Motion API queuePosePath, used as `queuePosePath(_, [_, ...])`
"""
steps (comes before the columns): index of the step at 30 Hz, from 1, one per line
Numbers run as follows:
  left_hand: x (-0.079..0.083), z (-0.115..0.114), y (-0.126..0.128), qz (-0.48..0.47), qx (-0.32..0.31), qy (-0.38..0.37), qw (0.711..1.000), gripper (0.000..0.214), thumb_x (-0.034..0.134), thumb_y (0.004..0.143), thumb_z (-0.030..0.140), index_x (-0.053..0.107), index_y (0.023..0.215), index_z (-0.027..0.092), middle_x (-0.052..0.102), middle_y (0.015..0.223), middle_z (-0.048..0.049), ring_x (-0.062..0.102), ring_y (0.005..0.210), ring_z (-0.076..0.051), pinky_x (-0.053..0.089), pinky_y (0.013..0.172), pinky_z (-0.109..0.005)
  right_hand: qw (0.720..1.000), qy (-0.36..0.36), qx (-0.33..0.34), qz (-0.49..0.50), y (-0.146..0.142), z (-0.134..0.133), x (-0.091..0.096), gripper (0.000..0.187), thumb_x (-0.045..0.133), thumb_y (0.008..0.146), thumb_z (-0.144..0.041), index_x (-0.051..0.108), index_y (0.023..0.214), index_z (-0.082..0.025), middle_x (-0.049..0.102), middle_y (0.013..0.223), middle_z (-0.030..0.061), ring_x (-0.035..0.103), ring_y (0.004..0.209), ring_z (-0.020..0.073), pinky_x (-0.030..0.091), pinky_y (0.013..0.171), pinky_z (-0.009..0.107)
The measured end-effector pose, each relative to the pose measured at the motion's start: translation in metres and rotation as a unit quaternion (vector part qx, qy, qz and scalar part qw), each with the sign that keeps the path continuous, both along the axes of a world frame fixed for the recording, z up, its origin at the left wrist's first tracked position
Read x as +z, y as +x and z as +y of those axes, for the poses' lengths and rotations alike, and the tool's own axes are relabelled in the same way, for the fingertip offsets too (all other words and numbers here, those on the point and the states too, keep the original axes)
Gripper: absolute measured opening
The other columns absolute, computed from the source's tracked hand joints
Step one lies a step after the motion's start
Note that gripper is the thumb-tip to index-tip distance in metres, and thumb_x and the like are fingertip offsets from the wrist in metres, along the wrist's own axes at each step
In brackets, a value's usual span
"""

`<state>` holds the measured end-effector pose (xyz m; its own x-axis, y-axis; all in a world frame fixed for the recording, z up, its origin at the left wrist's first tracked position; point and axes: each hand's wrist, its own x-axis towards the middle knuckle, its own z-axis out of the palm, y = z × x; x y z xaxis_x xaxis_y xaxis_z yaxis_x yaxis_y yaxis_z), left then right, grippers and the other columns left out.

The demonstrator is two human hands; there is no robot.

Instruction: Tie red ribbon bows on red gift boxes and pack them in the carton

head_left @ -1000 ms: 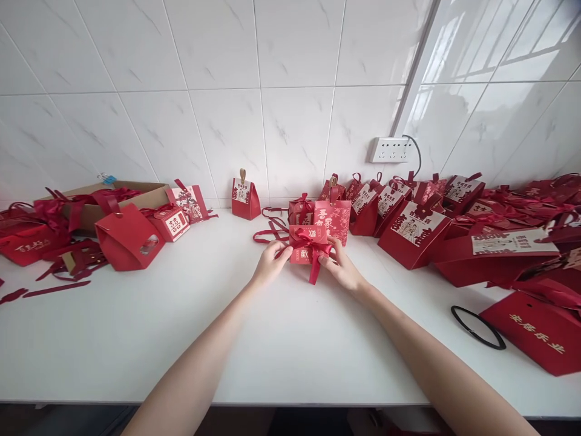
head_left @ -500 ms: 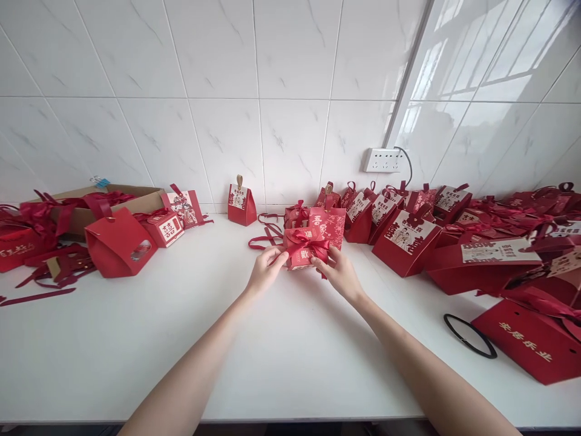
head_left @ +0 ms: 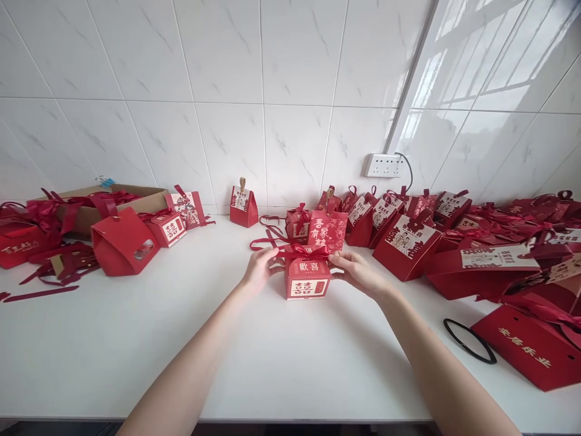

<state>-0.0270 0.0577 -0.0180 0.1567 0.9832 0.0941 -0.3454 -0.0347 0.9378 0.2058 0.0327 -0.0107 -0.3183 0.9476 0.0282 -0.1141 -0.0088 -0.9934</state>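
A small red gift box (head_left: 307, 283) with a cream label and gold characters stands in the middle of the table, its front facing me. A red ribbon bow (head_left: 307, 251) is tied across its top. My left hand (head_left: 260, 267) is closed at the box's upper left corner, with thumb and fingers by the ribbon. At the upper right corner, my right hand (head_left: 356, 271) grips the box and ribbon side between thumb and fingers. Some fingertips are hidden behind the box. Right behind it stand a red paper bag (head_left: 328, 227) and another ribboned box (head_left: 297, 224).
Many red gift bags (head_left: 406, 245) crowd the right side. A black ring-shaped band (head_left: 469, 341) lies near a large red box (head_left: 521, 345). At left are a cardboard box (head_left: 149, 200) of ribbons, a windowed red box (head_left: 124, 242) and loose ribbons (head_left: 59, 263). A power strip (head_left: 385, 165) hangs on the wall.
The gift box has tipped from showing its top to standing with its labelled front toward me. Both hands have shifted from the bow to the box's two upper sides.
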Motion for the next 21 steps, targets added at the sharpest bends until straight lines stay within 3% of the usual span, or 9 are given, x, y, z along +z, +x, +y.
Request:
queuePosePath(5, [0.0,0.001,-0.003,-0.018,0.003,-0.009,1.0,0.024,0.069,0.056,0.029,0.05,0.05,0.016,0.05,0.055,0.002,0.052,0.055,-0.011,0.048,0.06,-0.029,0.996,-0.031,0.002,0.078,0.014,0.005,-0.002,0.02,0.072,0.069,-0.032,0.059,0.068,-0.017,0.057,0.067,-0.0006,0.053,0.066,0.0121,0.046,0.067,0.028])
queuePosePath(11, [0.002,0.01,-0.016,-0.072,0.076,-0.016,0.994,0.016,0.064,0.054,0.026,0.052,0.056,0.017,0.052,0.058,0.0025,0.051,0.054,-0.011,0.048,0.06,-0.029,0.976,-0.056,-0.104,0.182,0.032,0.01,-0.003,0.014,0.069,0.062,-0.025,0.056,0.063,-0.019,0.053,0.06,-0.0033,0.051,0.059,0.0118,0.048,0.064,0.03])
queuePosePath(17, [0.007,0.014,-0.025,-0.132,0.135,-0.015,0.982,0.014,0.061,0.052,0.022,0.048,0.056,0.018,0.054,0.062,0.0021,0.053,0.057,-0.012,0.048,0.062,-0.03,0.93,0.05,-0.232,0.282,0.034,0.017,-0.006,0.015,0.057,0.057,-0.018,0.043,0.055,-0.021,0.051,0.058,-0.0039,0.046,0.05,0.01,0.051,0.058,0.03])
queuePosePath(21, [0.012,0.013,-0.03,-0.165,0.164,-0.01,0.972,0.014,0.058,0.053,0.022,0.045,0.055,0.019,0.053,0.063,0.0016,0.053,0.059,-0.013,0.048,0.062,-0.03,0.902,0.071,-0.252,0.343,0.038,0.017,-0.004,0.013,0.053,0.057,-0.02,0.041,0.055,-0.021,0.047,0.056,-0.0035,0.044,0.047,0.0085,0.05,0.051,0.026])
